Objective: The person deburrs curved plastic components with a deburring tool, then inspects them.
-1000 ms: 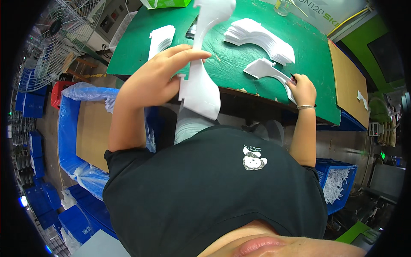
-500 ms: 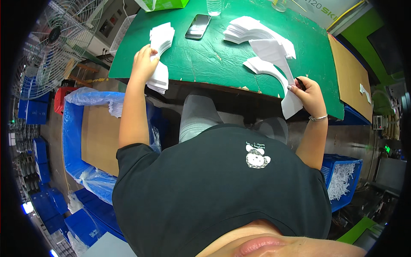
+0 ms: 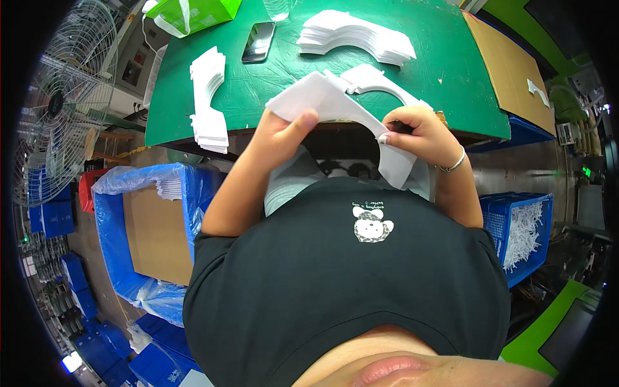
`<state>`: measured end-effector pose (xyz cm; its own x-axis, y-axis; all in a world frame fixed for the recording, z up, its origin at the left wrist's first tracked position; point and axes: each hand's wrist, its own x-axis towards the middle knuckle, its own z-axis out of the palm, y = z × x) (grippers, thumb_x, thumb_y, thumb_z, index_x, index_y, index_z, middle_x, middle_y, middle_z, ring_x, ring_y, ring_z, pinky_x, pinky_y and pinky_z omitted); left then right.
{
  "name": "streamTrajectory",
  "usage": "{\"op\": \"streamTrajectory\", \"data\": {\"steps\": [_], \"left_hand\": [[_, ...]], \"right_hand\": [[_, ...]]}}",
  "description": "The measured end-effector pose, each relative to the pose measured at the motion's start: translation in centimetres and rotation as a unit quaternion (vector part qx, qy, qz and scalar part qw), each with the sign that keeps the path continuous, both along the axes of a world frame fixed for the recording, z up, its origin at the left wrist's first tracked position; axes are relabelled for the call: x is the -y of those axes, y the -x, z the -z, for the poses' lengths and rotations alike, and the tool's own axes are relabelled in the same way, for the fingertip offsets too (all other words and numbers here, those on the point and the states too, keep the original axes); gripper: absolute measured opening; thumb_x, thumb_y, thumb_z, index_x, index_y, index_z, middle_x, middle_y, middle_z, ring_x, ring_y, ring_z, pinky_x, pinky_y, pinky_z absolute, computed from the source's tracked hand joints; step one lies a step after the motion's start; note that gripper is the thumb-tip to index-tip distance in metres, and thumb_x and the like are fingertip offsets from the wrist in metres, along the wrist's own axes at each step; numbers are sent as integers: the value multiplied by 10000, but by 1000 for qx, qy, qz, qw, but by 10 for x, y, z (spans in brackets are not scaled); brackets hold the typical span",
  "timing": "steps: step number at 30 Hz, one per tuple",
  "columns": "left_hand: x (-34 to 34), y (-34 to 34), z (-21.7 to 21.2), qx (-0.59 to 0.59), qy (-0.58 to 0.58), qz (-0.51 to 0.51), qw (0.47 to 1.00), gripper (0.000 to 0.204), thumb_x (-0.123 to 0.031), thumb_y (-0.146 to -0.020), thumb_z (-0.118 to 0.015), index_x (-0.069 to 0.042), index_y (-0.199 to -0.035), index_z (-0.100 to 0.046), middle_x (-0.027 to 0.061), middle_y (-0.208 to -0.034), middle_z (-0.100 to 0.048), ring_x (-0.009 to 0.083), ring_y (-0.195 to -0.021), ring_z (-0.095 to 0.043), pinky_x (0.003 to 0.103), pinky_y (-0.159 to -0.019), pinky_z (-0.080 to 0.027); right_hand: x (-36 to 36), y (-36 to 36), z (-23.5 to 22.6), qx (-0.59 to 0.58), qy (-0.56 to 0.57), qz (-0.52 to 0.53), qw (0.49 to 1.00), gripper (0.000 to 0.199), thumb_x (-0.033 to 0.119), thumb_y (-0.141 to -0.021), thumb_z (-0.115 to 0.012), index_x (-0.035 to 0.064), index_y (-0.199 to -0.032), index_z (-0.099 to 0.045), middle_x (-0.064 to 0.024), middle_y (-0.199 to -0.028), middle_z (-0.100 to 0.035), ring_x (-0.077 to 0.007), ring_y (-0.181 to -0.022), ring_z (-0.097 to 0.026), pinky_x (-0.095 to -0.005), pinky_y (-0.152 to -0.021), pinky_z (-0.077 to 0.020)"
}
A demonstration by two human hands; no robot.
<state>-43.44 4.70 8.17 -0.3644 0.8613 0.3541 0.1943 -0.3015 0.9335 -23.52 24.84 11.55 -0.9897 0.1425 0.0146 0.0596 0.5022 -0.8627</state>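
While its broad end is supported by the left hand (image 3: pixel 284 135), a smooth, white, curved piece (image 3: pixel 338 103) is held above the front edge of the worktop (image 3: pixel 461 80), in front of the body. The left grip is closed around it, thumb laid on the upper face and fingers tucked beneath. Its narrower part is pinched by the right hand (image 3: pixel 422 135), whose grip is closed between thumb and curled fingers. Just behind, similar notched, arched pieces (image 3: pixel 371 79) are laid on the green, faintly creased surface. Farther back, a thick layered stack (image 3: pixel 351 39) is seen, and a slimmer, waisted stack (image 3: pixel 209 97) is placed at the left edge. Between these stacks, a glossy black phone (image 3: pixel 258 42) is set down. Beside the right arm, shredded white strips (image 3: pixel 523 235) are contained in a blue mesh-sided basket (image 3: pixel 496 226).
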Motion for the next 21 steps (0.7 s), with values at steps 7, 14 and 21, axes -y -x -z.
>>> {"op": "streamTrajectory", "data": {"steps": [7, 14, 21], "left_hand": [[-10, -46, -2, 182, -51, -57, 980, 303, -205, -990, -504, 62, -1092, -604, 69, -970, -650, 121, -897, -593, 274, -799, -472], [3, -64, -7, 156, -26, -67, 985, 299, -211, -972, -549, 60, -1091, -596, 70, -992, -632, 127, -925, -571, 277, -840, -439], [4, -73, -10, 100, -44, -95, 989, 279, -179, -998, -482, 67, -1050, -601, 25, -863, -610, 60, -755, -501, 214, -638, -393]], "right_hand": [[16, 0, -7, -213, -26, 89, 973, 203, 47, -926, -480, -22, -1033, -637, -79, -915, -570, -144, -825, -518, -275, -733, -428], [35, 2, 3, -225, -100, 132, 960, 245, 103, -928, -531, 37, -1130, -655, -116, -837, -616, -245, -774, -596, -316, -712, -488], [45, 2, 4, -258, -157, 151, 941, 257, 60, -816, -638, 80, -1062, -709, -72, -741, -580, -200, -641, -562, -300, -572, -453]]}}
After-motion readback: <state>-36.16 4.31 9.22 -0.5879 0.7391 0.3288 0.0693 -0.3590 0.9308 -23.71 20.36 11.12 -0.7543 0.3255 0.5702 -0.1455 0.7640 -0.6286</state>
